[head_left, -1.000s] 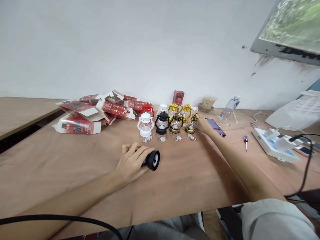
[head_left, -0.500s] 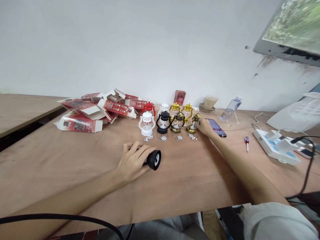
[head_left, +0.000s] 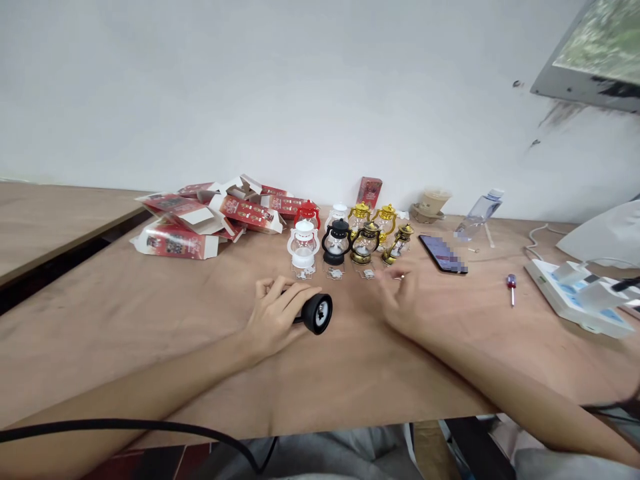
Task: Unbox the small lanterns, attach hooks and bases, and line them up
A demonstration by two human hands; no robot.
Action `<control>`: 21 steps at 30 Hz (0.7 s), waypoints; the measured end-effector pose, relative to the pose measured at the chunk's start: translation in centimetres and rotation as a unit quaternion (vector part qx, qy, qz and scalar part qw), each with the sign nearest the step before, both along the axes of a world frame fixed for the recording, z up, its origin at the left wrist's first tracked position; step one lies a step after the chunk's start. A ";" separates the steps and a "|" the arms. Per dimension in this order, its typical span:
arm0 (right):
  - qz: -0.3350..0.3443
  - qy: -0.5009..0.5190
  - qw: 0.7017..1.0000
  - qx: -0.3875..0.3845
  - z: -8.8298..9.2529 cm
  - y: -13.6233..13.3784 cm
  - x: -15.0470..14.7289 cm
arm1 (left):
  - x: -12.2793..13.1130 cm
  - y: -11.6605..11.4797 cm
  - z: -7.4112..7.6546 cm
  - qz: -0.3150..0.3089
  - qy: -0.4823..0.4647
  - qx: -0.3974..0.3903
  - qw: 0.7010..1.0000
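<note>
My left hand [head_left: 273, 315] is closed round a black toy lantern [head_left: 316, 312] that lies on its side on the wooden table [head_left: 125, 320], its round base facing the camera. My right hand [head_left: 404, 300] hovers low over the table, blurred by motion, fingers loosely spread and holding nothing. It sits just in front of a row of small upright lanterns: white [head_left: 303, 248], black [head_left: 337, 242], bronze [head_left: 365, 244] and a gold-black one [head_left: 401, 243]. Behind them stand a red lantern [head_left: 307, 215] and gold ones [head_left: 386, 219].
Opened red-and-white cartons [head_left: 200, 217] are heaped at the back left. A phone [head_left: 443, 254], a screwdriver [head_left: 511, 286], a water bottle [head_left: 477, 212], a cup [head_left: 432, 203] and a white power strip [head_left: 580, 297] with plugs lie to the right. A black cable [head_left: 150, 427] crosses the near edge.
My right hand has let go of the gold-black lantern at the row's right end and drawn back towards me. The left hand has stayed on the lying black lantern. The camera turned slightly left.
</note>
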State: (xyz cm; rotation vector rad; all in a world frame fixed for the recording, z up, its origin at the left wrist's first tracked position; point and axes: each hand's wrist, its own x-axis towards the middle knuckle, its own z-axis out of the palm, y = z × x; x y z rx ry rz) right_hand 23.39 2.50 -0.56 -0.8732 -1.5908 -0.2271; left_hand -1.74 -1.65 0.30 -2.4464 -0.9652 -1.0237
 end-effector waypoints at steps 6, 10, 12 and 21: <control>0.121 -0.156 0.980 0.033 0.9 -4.4 -5.3 | 0.2 -0.1 0.2 -0.003 -0.007 0.022 1.000; 0.117 -0.154 0.981 0.017 1.1 -3.8 -5.5 | 0.2 -0.1 0.4 0.004 0.003 0.008 1.000; 0.118 -0.158 0.980 0.016 0.9 -3.7 -5.4 | 0.2 -0.1 0.6 0.009 0.008 0.007 1.000; 0.087 -0.219 0.972 0.018 0.6 -3.9 -5.5 | 0.2 0.0 0.5 0.030 0.021 0.019 0.999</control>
